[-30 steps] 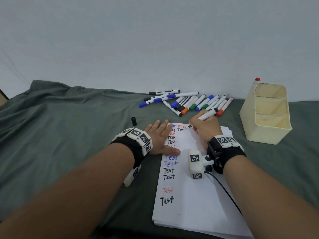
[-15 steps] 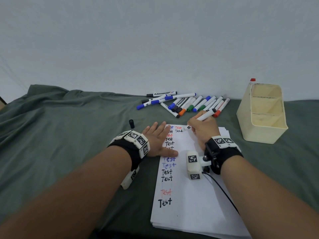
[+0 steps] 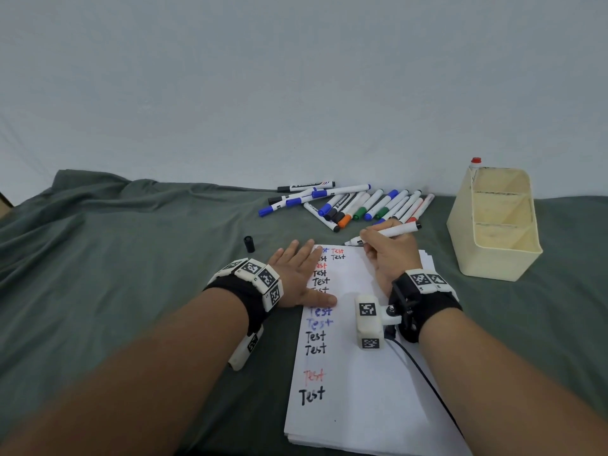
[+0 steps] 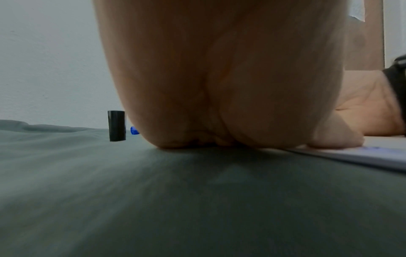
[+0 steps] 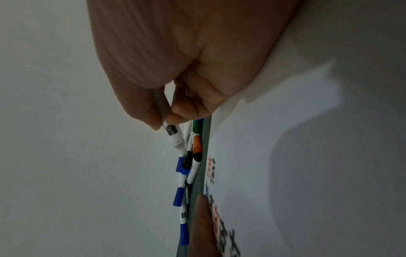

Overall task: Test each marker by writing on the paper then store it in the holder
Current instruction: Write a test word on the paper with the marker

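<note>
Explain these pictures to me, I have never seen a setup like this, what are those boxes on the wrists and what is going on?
No machine here: a person wears three cameras, one on the head and one on each wrist, the white boxes. The wide picture is the head view; the two close ones look along each hand. The left hand lies flat, pressing down the paper. The right hand has a writing grip on an uncapped marker above the paper's top edge. On the green cloth lie a pile of markers, a loose black cap and a cream holder.
</note>
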